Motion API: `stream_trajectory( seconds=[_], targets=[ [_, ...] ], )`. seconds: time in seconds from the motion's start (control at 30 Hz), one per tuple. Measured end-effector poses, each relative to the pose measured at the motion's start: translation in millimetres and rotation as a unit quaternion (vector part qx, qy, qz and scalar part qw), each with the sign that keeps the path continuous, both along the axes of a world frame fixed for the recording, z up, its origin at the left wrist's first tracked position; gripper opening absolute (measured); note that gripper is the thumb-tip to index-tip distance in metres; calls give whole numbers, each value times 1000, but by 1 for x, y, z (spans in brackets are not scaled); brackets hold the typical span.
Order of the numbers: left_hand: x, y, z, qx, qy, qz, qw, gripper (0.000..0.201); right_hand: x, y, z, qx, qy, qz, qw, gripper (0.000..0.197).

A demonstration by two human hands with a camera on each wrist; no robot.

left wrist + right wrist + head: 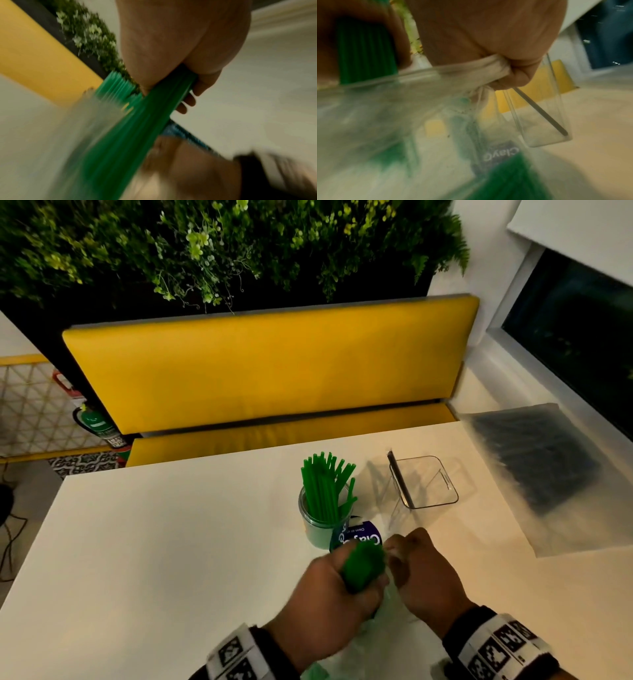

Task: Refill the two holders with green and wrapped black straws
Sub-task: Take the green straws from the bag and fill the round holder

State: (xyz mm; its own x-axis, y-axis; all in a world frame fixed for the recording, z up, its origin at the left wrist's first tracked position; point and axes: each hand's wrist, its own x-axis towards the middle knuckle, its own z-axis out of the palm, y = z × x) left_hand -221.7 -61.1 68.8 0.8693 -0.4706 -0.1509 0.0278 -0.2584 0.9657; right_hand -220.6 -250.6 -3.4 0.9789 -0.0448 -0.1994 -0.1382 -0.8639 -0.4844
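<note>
My left hand [337,580] grips a bundle of green straws [363,564] near the table's front, seen close in the left wrist view as the bundle [137,129]. My right hand [416,568] pinches the bunched clear plastic bag [493,67] that the bundle comes out of. Behind them a round jar [320,525] holds several upright green straws [325,484]. To its right stands a clear square holder [424,482] with one black straw [399,477] leaning inside, also seen as the holder [544,119].
A clear pack of wrapped black straws [537,460] lies at the table's right edge. A purple label [359,537] sits in front of the jar. A yellow bench [267,371] runs behind the white table [154,542].
</note>
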Motion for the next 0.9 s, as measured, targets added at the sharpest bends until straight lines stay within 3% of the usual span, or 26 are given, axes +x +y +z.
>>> stream_trajectory(
  seconds=[0.1, 0.17, 0.23, 0.43, 0.5, 0.57, 0.63, 0.77, 0.83, 0.9],
  targets=[
    [21, 20, 58, -119, -56, 84, 988, 2, 3, 12, 10, -68, 54, 53, 995, 48],
    [48, 33, 81, -164, -109, 170, 966, 14, 8, 25, 17, -88, 26, 86, 992, 56],
    [78, 38, 88, -208, -111, 230, 944, 22, 17, 34, 17, -99, -13, 110, 989, 54],
    [129, 12, 50, -187, -73, 276, 940, 16, 52, 43, 2, -129, -12, 104, 986, 39],
    [138, 4, 36, -161, -84, 289, 940, 3, 54, 43, -2, -135, -8, 105, 985, 41],
    [142, 1, 19, -142, -82, 305, 938, 8, 54, 43, -2, -136, -6, 109, 985, 44],
    [142, 3, -4, -96, -74, 291, 949, 14, 54, 43, 2, -137, -3, 110, 984, 43],
    [142, 20, -35, 136, -95, 149, 975, 53, 56, 43, 7, -142, 6, 113, 983, 38],
    [146, 31, -27, 128, -46, 52, 989, 72, 57, 44, 8, -146, 8, 110, 983, 37],
    [148, 40, -15, 135, -59, 11, 989, 99, 58, 45, 9, -141, 10, 106, 984, 35]
  ],
)
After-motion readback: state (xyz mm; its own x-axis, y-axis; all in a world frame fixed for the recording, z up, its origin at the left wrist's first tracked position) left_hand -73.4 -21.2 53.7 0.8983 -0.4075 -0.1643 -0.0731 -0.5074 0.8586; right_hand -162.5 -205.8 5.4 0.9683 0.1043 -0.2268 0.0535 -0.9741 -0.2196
